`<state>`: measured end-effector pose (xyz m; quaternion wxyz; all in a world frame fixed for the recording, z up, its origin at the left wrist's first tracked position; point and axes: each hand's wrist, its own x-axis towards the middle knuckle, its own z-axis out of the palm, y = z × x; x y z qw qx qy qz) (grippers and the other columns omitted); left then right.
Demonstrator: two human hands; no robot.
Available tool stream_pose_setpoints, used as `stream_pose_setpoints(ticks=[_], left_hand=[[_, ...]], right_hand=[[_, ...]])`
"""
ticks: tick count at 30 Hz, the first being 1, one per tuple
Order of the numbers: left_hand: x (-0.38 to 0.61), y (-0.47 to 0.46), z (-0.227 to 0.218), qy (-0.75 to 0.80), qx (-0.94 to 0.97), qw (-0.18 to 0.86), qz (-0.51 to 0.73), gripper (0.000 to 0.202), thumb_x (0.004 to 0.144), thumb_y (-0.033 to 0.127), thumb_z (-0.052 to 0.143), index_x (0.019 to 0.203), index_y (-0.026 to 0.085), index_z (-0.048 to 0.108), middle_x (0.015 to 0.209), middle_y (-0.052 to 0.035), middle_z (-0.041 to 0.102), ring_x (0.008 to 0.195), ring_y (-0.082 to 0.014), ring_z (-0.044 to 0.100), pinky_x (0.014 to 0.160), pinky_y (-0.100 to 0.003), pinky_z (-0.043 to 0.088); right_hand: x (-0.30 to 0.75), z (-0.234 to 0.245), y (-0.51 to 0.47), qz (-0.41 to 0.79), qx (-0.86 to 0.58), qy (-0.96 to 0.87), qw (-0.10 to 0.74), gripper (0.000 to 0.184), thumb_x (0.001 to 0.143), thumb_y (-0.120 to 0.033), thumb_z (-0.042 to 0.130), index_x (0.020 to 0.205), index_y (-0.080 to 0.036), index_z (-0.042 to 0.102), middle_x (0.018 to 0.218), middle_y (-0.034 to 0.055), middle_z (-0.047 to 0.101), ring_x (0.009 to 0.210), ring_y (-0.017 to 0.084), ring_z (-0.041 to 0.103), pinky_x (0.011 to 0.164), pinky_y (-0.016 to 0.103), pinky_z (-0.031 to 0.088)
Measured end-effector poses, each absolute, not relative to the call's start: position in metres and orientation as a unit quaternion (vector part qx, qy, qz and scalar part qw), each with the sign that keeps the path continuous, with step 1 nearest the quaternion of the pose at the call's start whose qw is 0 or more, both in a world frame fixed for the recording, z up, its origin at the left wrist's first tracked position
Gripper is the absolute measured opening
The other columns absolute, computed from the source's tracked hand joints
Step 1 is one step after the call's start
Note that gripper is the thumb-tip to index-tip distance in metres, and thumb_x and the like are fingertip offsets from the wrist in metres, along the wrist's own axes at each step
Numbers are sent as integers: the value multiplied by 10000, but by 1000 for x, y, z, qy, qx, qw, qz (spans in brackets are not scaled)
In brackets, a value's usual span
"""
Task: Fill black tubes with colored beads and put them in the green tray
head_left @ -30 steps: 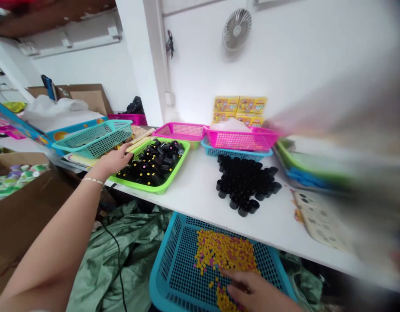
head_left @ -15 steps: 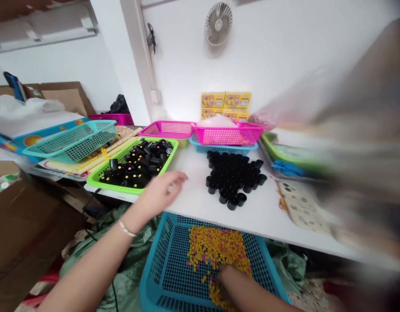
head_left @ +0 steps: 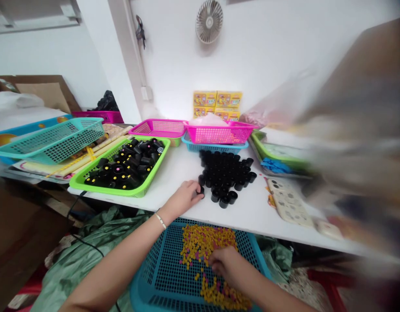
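1. The left hand (head_left: 183, 197) rests on the white table (head_left: 174, 173). Its thumb and fingertips are pinched around a small black cup (head_left: 200, 190) at the near-left edge of a cluster of black cups (head_left: 227, 171).
2. The cups in the cluster stand upright on the table, touching one another. Their open ends face up and their long axes are vertical. The pinched cup sits on the table just beside the others; how it is tilted cannot be told.
3. The right hand (head_left: 224, 264) lies palm down in the blue mesh basket (head_left: 154, 277) below the table edge. Its fingers are curled into a heap of yellow and pink beads (head_left: 203, 242). Whether it grips any cannot be told.
4. A green tray (head_left: 105, 190) to the left of the cluster holds black cups lying at mixed angles, several showing a yellow dot.
5. Behind the cluster, a pink basket (head_left: 219, 134) holds something white and plastic-like. It sits on a smaller blue basket (head_left: 216, 148).
6. A second pink basket (head_left: 159, 128) stands beside it.
7. A teal basket (head_left: 50, 141) sits at the far left on printed sheets.
8. Yellow boxes (head_left: 217, 102) are stacked against the wall. They bear cartoon prints, and their lettering is too small to read.
9. A printed card (head_left: 287, 201) with round marks lies to the right of the cluster. No writing on it is legible.
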<state>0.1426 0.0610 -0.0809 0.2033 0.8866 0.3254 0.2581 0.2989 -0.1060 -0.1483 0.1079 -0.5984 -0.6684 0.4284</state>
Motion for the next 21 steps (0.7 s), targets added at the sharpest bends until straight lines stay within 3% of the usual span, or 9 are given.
stream_pose_setpoints(ticks=[2, 5, 8, 12, 16, 21], left_hand=[[129, 56, -78, 312, 890, 241, 229, 170, 837, 317, 574, 948, 199, 520, 897, -34, 584, 848, -199, 556, 793, -344, 449], [111, 54, -81, 266, 869, 350, 227, 386, 764, 264, 649, 1094, 208, 457, 1005, -39, 602, 879, -171, 577, 809, -317, 454], [104, 57, -89, 228, 840, 434, 235, 606, 716, 213, 682, 1226, 211, 355, 1025, -48, 624, 884, -150, 576, 822, -299, 449], [104, 61, -92, 228, 829, 456, 230, 675, 716, 217, 680, 1274, 216, 301, 999, -49, 653, 771, -123, 552, 752, -282, 445], [105, 60, -90, 230, 829, 454, 233, 662, 703, 204, 678, 1264, 215, 327, 970, -43, 661, 748, -121, 547, 718, -272, 438], [105, 61, -93, 229, 825, 456, 241, 659, 686, 201, 685, 1249, 215, 344, 900, -20, 666, 672, -104, 513, 684, -254, 432]], right_hand=[[300, -120, -96, 406, -570, -686, 199, 291, 708, -8, 490, 723, -194, 713, 754, 19, 703, 743, 149, 643, 711, 234, 466], [297, -84, -75, 330, -535, -695, 350, 233, 806, -100, 513, 811, -225, 710, 855, 15, 708, 815, 155, 645, 783, 269, 487], [291, -65, -47, 241, -523, -705, 414, 222, 864, -170, 497, 945, -241, 691, 943, 20, 713, 853, 163, 652, 800, 299, 499], [284, -62, -18, 196, -510, -729, 413, 198, 845, -161, 548, 989, -235, 662, 947, 13, 720, 849, 163, 666, 777, 287, 514], [285, -61, -9, 183, -498, -772, 351, 202, 842, -116, 554, 980, -230, 649, 909, 3, 720, 810, 156, 670, 754, 278, 518], [287, -60, -17, 115, -483, -823, 277, 295, 865, -67, 462, 1059, -210, 632, 963, 53, 696, 849, 188, 644, 752, 329, 529]])
